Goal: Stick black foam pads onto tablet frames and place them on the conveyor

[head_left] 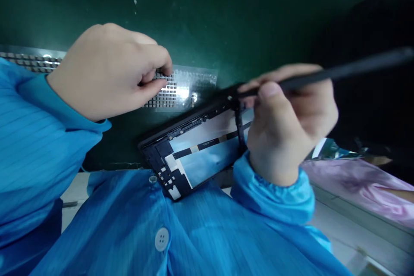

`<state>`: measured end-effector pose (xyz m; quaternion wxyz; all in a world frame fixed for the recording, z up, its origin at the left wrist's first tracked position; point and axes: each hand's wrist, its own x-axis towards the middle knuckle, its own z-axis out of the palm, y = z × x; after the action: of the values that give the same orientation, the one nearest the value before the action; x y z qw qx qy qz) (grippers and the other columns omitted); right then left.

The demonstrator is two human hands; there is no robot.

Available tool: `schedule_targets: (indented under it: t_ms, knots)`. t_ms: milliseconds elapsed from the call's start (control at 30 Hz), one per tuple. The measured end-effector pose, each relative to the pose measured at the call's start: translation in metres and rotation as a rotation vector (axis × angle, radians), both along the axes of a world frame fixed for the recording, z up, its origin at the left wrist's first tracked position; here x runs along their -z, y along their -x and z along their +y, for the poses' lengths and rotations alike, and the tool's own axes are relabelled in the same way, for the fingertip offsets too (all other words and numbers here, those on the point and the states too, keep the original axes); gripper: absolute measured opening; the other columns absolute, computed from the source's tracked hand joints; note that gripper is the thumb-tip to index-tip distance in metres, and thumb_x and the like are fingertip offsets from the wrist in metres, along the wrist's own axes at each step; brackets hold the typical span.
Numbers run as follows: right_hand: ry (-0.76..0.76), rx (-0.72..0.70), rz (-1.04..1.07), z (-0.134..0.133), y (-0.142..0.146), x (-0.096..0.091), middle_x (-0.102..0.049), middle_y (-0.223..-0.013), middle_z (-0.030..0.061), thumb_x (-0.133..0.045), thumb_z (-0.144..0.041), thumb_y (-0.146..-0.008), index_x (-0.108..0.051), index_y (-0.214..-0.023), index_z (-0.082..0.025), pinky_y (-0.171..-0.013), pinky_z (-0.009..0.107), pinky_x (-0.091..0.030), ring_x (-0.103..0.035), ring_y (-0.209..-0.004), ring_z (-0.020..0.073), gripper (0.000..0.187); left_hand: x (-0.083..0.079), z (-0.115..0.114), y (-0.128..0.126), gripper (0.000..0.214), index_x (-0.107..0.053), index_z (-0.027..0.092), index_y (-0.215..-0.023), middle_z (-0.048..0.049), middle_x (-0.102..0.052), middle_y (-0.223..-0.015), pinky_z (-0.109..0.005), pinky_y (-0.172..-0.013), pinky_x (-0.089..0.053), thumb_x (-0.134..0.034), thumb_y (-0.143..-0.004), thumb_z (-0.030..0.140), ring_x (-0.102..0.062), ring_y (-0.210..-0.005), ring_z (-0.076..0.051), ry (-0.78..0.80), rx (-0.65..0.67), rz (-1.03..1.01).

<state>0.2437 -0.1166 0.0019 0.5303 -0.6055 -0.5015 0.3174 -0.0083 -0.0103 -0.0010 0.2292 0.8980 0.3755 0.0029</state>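
Observation:
My left hand [110, 71] rests on a clear sheet [184, 90] of several small dark squares on the green mat, with thumb and fingers pinched together at the sheet; what they hold is too small to make out. My right hand [291, 125] grips a thin black stick-like tool [339, 71], its tip down at the top edge of an opened black device frame [194, 146] with a shiny reflective panel. The frame lies tilted at the mat's near edge, against my blue coat.
A dark green mat [226, 13] covers the bench. A second strip of small squares [29, 61] runs off to the left behind my sleeve. Pink bags [355, 181] and a foil piece lie at the right. A dark shape fills the upper right.

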Motion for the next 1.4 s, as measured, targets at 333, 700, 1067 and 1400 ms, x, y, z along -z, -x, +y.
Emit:
schedule_targets:
  t_ms: [333,700,1067,1400]
  knots:
    - [-0.142,0.123,-0.188,-0.045,0.005,0.034,-0.08,-0.103,-0.0005,-0.078,-0.026,-0.107,-0.075,-0.117,-0.028,-0.088,0.035,-0.072,-0.083,-0.095,0.0168,0.01,0.019,0.006,0.01,0.062,-0.079,0.027,-0.123,0.0021,-0.066,-0.095,-0.049,-0.107,-0.062,-0.035,-0.107,0.068,-0.076,-0.101,-0.024,0.014,-0.043,-0.087]
    - [0.049,-0.387,-0.238,0.012,0.001,-0.014,-0.083,-0.114,0.0007,-0.08,-0.036,-0.106,-0.076,-0.117,-0.03,-0.099,0.038,-0.071,-0.082,-0.107,0.0201,0.014,0.01,0.002,0.006,0.052,-0.081,0.025,-0.119,-0.0009,-0.066,-0.089,-0.049,-0.1,-0.063,-0.039,-0.109,0.056,-0.075,-0.096,-0.026,-0.031,-0.04,-0.094]
    - [0.17,-0.589,-0.185,0.059,0.005,0.016,-0.083,-0.113,0.0021,-0.078,-0.057,-0.103,-0.072,-0.11,-0.031,-0.095,0.035,-0.071,-0.08,-0.103,0.0203,0.027,0.01,0.003,0.003,0.054,-0.08,0.026,-0.118,-0.0029,-0.069,-0.092,-0.051,-0.098,-0.063,-0.036,-0.105,0.054,-0.075,-0.097,-0.029,-0.01,-0.045,-0.031]
    - [-0.016,-0.224,0.148,0.022,-0.001,0.007,-0.082,-0.095,-0.0001,-0.082,-0.021,-0.101,-0.079,-0.108,-0.024,-0.082,0.03,-0.067,-0.077,-0.083,0.0148,0.009,0.008,0.002,0.004,0.057,-0.08,0.024,-0.116,-0.0017,-0.067,-0.089,-0.045,-0.087,-0.06,-0.031,-0.11,0.054,-0.071,-0.086,-0.024,-0.061,-0.014,-0.083]
